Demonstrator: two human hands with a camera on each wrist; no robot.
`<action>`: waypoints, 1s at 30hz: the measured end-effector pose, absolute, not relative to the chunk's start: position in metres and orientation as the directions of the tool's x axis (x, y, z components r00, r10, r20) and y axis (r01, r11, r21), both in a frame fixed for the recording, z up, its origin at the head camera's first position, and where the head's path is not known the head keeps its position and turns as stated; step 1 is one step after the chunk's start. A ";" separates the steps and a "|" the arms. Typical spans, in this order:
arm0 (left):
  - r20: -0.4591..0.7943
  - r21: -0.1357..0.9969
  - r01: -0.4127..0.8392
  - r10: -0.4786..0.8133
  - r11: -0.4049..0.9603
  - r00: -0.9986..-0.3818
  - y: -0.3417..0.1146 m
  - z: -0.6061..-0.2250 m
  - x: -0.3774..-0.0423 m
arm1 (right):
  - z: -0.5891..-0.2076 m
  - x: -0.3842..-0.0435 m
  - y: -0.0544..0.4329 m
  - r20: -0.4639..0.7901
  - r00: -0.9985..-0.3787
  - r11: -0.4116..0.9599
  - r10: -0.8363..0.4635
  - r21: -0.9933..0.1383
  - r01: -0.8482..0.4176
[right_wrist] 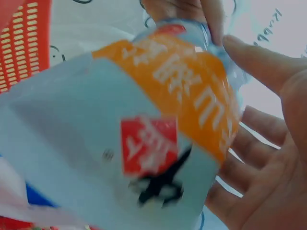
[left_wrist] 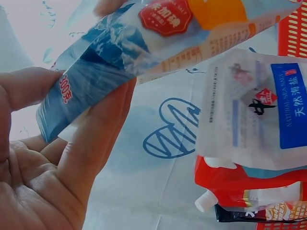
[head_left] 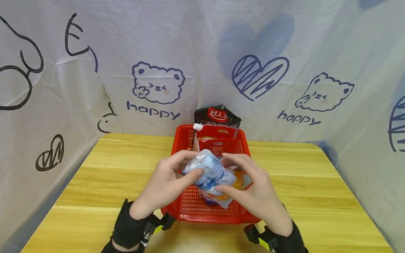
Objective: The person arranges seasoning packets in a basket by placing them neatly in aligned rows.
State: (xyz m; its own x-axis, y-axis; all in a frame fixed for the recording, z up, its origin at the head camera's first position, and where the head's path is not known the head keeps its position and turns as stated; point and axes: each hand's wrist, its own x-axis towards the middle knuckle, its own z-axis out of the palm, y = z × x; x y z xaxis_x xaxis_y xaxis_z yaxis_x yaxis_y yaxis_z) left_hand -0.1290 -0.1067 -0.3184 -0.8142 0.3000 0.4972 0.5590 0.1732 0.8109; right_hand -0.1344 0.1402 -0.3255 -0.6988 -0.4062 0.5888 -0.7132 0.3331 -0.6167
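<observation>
A crinkled clear, blue and orange bag of salt (head_left: 210, 172) is between both hands above the red basket (head_left: 209, 218). My left hand (head_left: 167, 184) pinches its blue end, thumb in front and fingers behind, as the left wrist view also shows on the salt bag (left_wrist: 110, 52). On the other side my right hand (head_left: 257, 186) holds the bag's edge between thumb and fingers. The bag's pale face with an orange band (right_wrist: 163, 96) fills much of the right wrist view, somewhat blurred.
In the basket stand a red pouch with a white cap (head_left: 218, 133) and a black packet (head_left: 218, 114) behind it. A white sea salt packet with a blue label (left_wrist: 244, 115) is in there too. Wooden table (head_left: 300, 182) lies around; a drawn-on cloth (head_left: 209, 45) hangs behind.
</observation>
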 end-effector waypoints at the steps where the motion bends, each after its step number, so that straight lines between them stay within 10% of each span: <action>1: 0.500 0.812 0.559 0.293 0.168 -0.815 -0.108 -0.318 -0.129 | -0.325 -0.135 0.143 0.570 -0.712 0.339 -0.409 -0.630 -0.699; 13: 0.510 0.821 0.548 0.225 0.160 -0.830 -0.123 -0.312 -0.129 | -0.327 -0.146 0.170 0.345 -0.838 0.457 -0.423 -0.717 -0.526; 30: 0.368 0.861 0.448 0.314 0.240 -0.876 -0.129 -0.310 -0.132 | -0.325 -0.143 0.169 0.406 -0.839 0.418 -0.363 -0.734 -0.536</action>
